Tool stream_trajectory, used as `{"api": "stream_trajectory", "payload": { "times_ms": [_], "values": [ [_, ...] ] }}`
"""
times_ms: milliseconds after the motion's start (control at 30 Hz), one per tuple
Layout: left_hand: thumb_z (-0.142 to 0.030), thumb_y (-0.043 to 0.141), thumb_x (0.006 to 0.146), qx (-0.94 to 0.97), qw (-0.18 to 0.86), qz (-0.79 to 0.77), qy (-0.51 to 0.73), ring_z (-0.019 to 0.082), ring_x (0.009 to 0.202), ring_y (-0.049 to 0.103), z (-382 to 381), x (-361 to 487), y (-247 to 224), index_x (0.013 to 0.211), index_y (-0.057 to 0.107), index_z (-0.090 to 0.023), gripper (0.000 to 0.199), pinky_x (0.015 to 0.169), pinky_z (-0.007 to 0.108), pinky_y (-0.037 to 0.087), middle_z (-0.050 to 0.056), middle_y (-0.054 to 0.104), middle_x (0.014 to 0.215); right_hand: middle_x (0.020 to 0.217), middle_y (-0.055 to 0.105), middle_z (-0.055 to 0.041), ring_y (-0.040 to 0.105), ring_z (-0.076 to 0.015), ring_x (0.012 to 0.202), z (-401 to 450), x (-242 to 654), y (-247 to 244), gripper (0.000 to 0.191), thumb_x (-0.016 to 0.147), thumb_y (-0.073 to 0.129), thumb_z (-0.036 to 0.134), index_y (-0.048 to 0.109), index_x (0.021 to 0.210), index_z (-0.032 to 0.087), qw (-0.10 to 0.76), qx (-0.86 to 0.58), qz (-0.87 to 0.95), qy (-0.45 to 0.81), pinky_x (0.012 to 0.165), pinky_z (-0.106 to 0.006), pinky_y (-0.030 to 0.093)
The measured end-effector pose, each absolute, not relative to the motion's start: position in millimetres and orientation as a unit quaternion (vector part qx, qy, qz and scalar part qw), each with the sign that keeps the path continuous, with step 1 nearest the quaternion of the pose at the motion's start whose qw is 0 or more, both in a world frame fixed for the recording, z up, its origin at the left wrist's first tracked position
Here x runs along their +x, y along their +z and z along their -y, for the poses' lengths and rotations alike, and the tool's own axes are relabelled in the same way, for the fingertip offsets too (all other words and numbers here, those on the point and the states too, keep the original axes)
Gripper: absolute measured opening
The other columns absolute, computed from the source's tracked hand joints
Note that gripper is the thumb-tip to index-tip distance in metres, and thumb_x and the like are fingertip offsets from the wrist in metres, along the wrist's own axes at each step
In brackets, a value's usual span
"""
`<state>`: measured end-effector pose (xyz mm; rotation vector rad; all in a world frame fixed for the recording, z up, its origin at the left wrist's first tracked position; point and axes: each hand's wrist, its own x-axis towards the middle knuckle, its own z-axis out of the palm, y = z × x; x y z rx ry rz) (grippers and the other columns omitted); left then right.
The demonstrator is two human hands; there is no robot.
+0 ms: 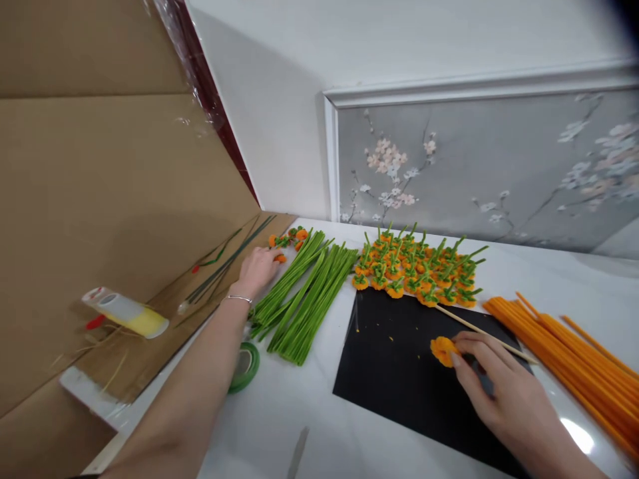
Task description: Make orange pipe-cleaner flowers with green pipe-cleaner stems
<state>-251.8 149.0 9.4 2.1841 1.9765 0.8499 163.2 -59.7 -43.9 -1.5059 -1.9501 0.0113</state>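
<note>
Right hand (502, 382) pinches one fuzzy orange flower

Thumb and fingertips are closed together on the ruffled, rounded orange flower (442, 350), which sits at the very ends of the digits, on the left side of the hand and over a flat, matte black sheet (384, 372). Just beyond the grip, a thin, pale stick (462, 319) slants across the sheet. Farther out stand close rows of finished flowers (414, 266), their plush orange heads down and green stems up. Right of the grip lies a bundle of straight, fuzzy orange strands (564, 362). Well to its left, past two piles of velvety green strands (312, 313), the left hand (257, 269) touches small orange-and-green pieces (280, 258); whether its fingers have closed on one, I cannot tell.
</note>
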Motion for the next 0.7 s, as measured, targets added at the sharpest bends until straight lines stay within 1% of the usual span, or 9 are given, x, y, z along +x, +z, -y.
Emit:
{"api": "stream_trajectory", "payload": {
  "times_ms": [67, 200, 333, 467, 700],
  "values": [
    [-0.024, 0.063, 0.071, 0.695, 0.061, -0.648, 0.307, 0.031, 0.099, 0.062, -152.0, -258.8, 6.4, 0.091, 0.075, -0.021, 0.023, 0.090, 0.039, 0.044, 0.010, 0.073, 0.096, 0.102, 0.062, -0.0053, 0.066, -0.0184, 0.090, 59.9, 163.8, -45.0, 0.019, 0.094, 0.040, 0.038, 0.053, 0.092, 0.024, 0.334, -0.569, 0.751, -0.004, 0.071, -0.028, 0.052],
    [-0.036, 0.056, 0.077, 0.658, 0.134, -0.638, 0.376, 0.025, 0.089, 0.066, -155.1, -271.3, 0.3, 0.101, 0.072, -0.015, 0.036, 0.082, 0.033, 0.050, 0.010, 0.073, 0.099, 0.101, 0.062, -0.0056, 0.066, -0.0183, 0.087, 60.7, 165.8, -50.1, 0.026, 0.094, 0.038, 0.044, 0.054, 0.094, 0.024, 0.324, -0.572, 0.754, -0.009, 0.070, -0.028, 0.054],
    [-0.045, 0.058, 0.074, 0.625, 0.192, -0.616, 0.439, 0.023, 0.089, 0.066, -153.1, -278.8, -5.3, 0.098, 0.073, -0.013, 0.042, 0.083, 0.032, 0.049, 0.010, 0.073, 0.099, 0.101, 0.063, -0.0057, 0.067, -0.0185, 0.082, 62.4, 168.0, -57.2, 0.031, 0.093, 0.036, 0.048, 0.055, 0.095, 0.024, 0.314, -0.580, 0.752, -0.002, 0.071, -0.030, 0.055],
    [-0.047, 0.063, 0.071, 0.607, 0.228, -0.598, 0.471, 0.022, 0.087, 0.065, -150.9, -280.4, -7.4, 0.093, 0.073, -0.013, 0.041, 0.082, 0.032, 0.048, 0.009, 0.073, 0.097, 0.104, 0.064, -0.0061, 0.067, -0.0196, 0.087, 63.0, 169.1, -62.4, 0.032, 0.093, 0.037, 0.049, 0.056, 0.098, 0.024, 0.304, -0.580, 0.755, 0.007, 0.074, -0.031, 0.055],
    [-0.048, 0.064, 0.070, 0.599, 0.241, -0.594, 0.480, 0.019, 0.083, 0.063, -153.3, -279.2, -7.4, 0.094, 0.071, -0.012, 0.043, 0.081, 0.031, 0.048, 0.010, 0.072, 0.095, 0.103, 0.064, -0.0062, 0.067, -0.0196, 0.084, 61.3, 168.9, -63.5, 0.033, 0.092, 0.037, 0.051, 0.056, 0.096, 0.024, 0.306, -0.580, 0.755, -0.007, 0.071, -0.030, 0.055]
  ]
}}
